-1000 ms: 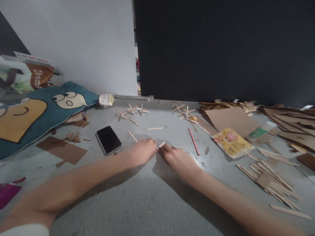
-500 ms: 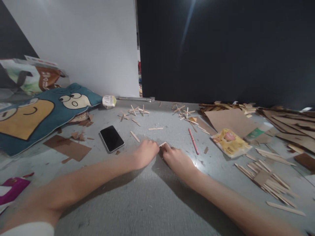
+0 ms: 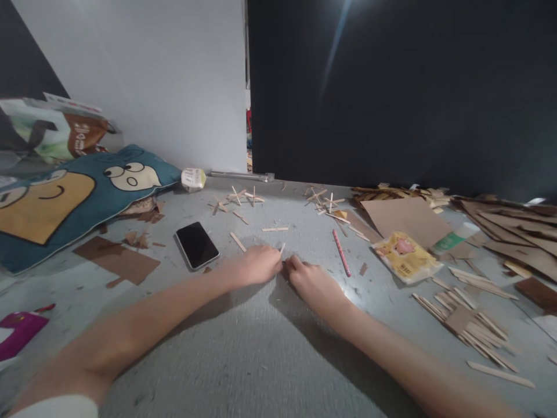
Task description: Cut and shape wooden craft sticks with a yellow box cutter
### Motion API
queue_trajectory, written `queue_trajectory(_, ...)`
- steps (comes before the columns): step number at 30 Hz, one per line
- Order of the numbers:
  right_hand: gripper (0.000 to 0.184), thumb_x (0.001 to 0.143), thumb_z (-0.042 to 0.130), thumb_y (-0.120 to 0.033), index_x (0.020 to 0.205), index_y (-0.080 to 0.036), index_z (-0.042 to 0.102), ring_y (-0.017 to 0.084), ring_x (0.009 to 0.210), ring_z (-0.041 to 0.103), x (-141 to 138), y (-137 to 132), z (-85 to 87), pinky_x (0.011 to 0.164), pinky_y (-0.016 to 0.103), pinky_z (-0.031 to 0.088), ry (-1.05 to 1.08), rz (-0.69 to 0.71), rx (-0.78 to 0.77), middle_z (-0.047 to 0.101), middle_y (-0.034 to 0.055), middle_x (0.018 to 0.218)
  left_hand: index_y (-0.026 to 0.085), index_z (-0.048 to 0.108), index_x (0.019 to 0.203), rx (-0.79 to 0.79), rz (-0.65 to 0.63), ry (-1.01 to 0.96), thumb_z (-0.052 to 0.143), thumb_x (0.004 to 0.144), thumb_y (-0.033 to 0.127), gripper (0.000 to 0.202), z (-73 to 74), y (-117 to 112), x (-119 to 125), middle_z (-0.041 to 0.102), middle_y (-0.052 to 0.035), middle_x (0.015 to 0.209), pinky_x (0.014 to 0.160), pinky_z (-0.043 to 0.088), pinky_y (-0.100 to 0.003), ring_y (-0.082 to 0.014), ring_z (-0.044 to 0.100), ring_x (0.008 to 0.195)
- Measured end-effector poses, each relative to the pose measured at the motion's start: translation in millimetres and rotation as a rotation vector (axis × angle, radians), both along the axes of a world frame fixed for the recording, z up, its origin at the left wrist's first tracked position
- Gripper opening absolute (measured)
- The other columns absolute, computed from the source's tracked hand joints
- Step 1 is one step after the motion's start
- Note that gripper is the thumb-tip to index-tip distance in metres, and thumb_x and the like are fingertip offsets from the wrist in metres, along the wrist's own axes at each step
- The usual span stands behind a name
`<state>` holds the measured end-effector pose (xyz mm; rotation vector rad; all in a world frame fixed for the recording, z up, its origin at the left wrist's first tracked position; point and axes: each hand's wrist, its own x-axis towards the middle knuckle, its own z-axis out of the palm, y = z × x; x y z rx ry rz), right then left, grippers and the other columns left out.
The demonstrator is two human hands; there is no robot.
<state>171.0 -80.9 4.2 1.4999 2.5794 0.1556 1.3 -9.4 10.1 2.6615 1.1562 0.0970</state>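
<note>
Both forearms (image 3: 143, 325) bare; white sleeve hem (image 3: 56, 407) at left arm.

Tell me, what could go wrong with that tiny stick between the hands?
1. The small stick seems pinched between the fingertips of the left hand and the right hand. It looks thin, so it might snap, or flick away among the loose sticks nearby.
2. The phone lies close beside the left forearm and could get bumped.

Grey floor (image 3: 261, 360): phone (image 3: 196, 245), pink pencil (image 3: 342, 252), wooden sticks (image 3: 474, 332), cardboard sheets (image 3: 404, 215).
</note>
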Motion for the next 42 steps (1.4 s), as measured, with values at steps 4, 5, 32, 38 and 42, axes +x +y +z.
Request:
queue_trajectory(4,0.036,0.094,0.049,-0.001,0.125,-0.012,0.064,0.02,0.086,0.074,5.3,1.8,-7.4,0.07,0.03,0.057,0.035,-0.022,0.021,0.066,0.016,0.117,0.02,0.058,0.076,-0.204,0.03,-0.322,0.042,0.102,0.029,0.033,-4.2,6.2,2.0,0.061,-0.0016,0.068,0.065,0.043,-0.029,-0.0181,0.059,0.065)
queue_trajectory(5,0.037,0.094,0.049,-0.001,0.126,-0.013,0.063,0.021,0.088,0.073,8.5,2.6,-9.5,0.07,0.029,0.057,0.041,-0.02,0.031,0.066,0.0157,0.118,0.02,0.058,0.08,-0.282,0.039,-0.438,0.039,0.104,0.031,0.033,-7.8,5.0,4.5,0.06,-0.0003,0.066,0.063,0.043,-0.028,-0.0168,0.058,0.062)
queue_trajectory(32,0.027,0.104,0.051,-0.014,0.123,-0.016,0.07,0.017,0.084,0.066,53.4,16.7,-33.3,0.079,0.031,0.059,0.623,0.272,0.618,0.074,0.0097,0.1,0.022,0.045,0.084,-0.683,0.071,-0.96,0.042,0.103,0.062,0.044,-30.9,-28.5,11.8,0.054,0.0051,0.057,0.052,0.042,-0.025,-0.0105,0.051,0.049)
queue_trajectory(38,0.03,0.104,0.051,-0.014,0.127,-0.019,0.07,0.017,0.085,0.068,54.9,17.1,-34.5,0.079,0.031,0.059,0.588,0.264,0.563,0.073,0.0101,0.102,0.022,0.046,0.085,-0.675,0.059,-0.93,0.042,0.105,0.059,0.042,-30.8,-28.4,10.3,0.055,0.0047,0.058,0.053,0.043,-0.025,-0.0103,0.052,0.05)
queue_trajectory(42,0.031,0.103,0.052,-0.014,0.127,-0.019,0.07,0.017,0.085,0.068,55.0,17.6,-35.5,0.079,0.031,0.058,0.616,0.26,0.575,0.073,0.0096,0.102,0.022,0.046,0.084,-0.654,0.056,-0.921,0.041,0.105,0.057,0.041,-30.5,-28.1,9.9,0.053,0.0051,0.058,0.053,0.043,-0.024,-0.0102,0.051,0.05)
